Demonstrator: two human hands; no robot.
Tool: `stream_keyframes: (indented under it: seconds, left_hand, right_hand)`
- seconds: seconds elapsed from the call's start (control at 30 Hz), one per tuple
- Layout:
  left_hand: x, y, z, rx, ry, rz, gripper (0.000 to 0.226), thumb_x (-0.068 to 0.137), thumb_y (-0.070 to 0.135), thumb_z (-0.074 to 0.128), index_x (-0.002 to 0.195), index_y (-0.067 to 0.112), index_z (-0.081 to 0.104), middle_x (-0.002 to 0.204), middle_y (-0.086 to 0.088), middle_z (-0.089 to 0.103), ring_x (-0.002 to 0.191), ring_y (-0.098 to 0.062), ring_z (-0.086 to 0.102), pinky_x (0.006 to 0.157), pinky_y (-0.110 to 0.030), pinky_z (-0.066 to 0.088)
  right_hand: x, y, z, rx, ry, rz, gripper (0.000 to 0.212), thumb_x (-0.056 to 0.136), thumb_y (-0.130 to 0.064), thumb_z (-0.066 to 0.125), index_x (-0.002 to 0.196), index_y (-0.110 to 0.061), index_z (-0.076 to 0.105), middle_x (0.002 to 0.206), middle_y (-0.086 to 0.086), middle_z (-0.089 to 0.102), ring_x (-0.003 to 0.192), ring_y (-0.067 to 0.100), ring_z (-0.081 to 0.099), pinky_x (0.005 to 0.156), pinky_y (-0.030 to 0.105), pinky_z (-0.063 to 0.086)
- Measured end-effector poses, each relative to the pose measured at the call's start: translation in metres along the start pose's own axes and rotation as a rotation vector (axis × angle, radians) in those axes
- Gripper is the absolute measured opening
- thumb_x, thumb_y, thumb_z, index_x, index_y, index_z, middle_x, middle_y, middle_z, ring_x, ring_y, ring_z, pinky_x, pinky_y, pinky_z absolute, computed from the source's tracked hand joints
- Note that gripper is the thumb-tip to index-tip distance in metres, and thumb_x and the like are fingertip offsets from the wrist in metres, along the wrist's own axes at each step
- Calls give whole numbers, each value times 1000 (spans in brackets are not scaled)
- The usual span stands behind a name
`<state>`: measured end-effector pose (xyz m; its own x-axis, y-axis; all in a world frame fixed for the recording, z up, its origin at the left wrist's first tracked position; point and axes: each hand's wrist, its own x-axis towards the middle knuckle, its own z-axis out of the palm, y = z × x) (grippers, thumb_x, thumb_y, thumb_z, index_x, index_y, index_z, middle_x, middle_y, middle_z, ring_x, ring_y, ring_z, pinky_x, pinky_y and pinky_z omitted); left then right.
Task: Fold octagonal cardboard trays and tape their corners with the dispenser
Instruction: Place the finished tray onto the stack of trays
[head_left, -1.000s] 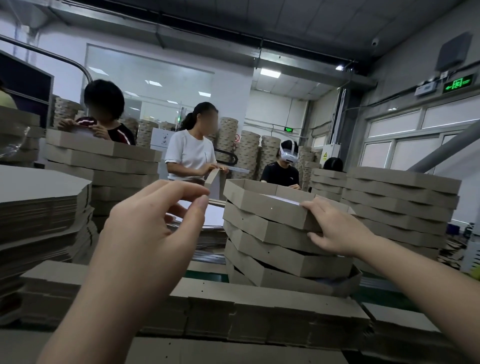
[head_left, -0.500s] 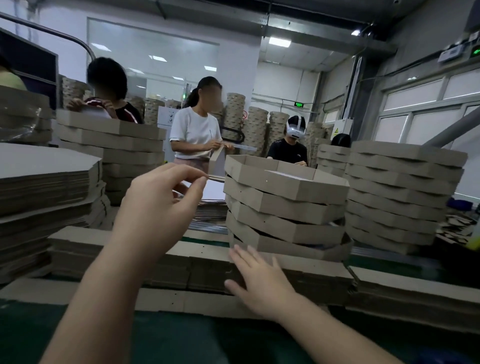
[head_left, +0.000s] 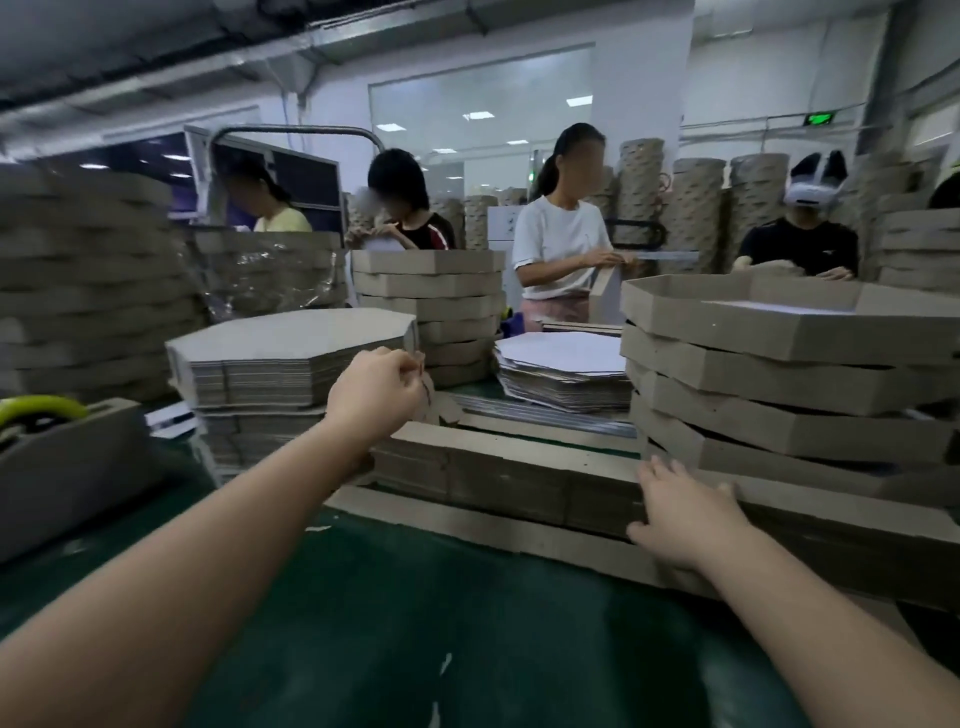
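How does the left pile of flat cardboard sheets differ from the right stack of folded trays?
The flat sheets have no raised walls; the folded trays have upright walls. The sheets lie level; the trays sit tilted and twisted. Both are grey-brown octagonal cardboard.

On my feed I count two hands, left hand (head_left: 376, 395) and right hand (head_left: 685, 519); one tape dispenser (head_left: 62, 457) at the table's (head_left: 415, 623) left edge; two piles of flat blanks mid-table, grey pile (head_left: 291, 338) and white-topped pile (head_left: 561, 353); at least four folded trays (head_left: 779, 384) stacked right; four other people (head_left: 561, 244) at the far edge.
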<state>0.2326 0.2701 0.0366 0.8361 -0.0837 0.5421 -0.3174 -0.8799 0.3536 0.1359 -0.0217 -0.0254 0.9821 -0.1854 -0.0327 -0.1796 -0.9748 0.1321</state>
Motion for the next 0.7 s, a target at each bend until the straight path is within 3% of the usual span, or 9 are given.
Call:
stream_keyframes:
  seconds: [0.17,0.33,0.47,0.6,0.7]
  left_hand:
    - [24,-49,-4,346,-13,-57,43,94,27,47,134,9,50,138,-9,50,126,-27,42,103,-43,39]
    - [48,-109,-7,560,-88,-182,58,97,34,40,148,8,28,159,-9,21,147,-26,14,118,-44,19]
    - [57,-138,-4,548,-68,-257,52,100,41,37,141,10,39,149,-13,39,139,-31,33,116,-47,21]
    - [58,-137,-8,648,23,-146,47,100,44,38,127,9,51,131,-15,56,121,-34,52,107,-45,32]
    - [53,-132,-14,722,62,-69,33,100,33,43,118,8,55,119,-15,61,109,-35,56,93,-42,40]
  right_hand:
    - [0,-5,-2,18,-14,2,72,94,-46,48,152,-15,17,163,5,9,147,26,15,109,59,32]
    - [0,-8,-4,17,-20,-9,69,94,-44,48,149,-13,22,159,8,15,144,28,21,107,62,32]
    - [3,-5,-4,11,-32,-4,69,94,-44,47,150,-12,21,160,9,13,144,29,20,106,64,30]
    - [2,-5,-7,4,-39,2,68,93,-45,46,149,-12,24,157,9,19,141,30,24,105,63,32]
    - [1,-7,-5,-3,-42,1,68,93,-45,47,148,-12,24,156,9,22,141,30,25,105,63,33]
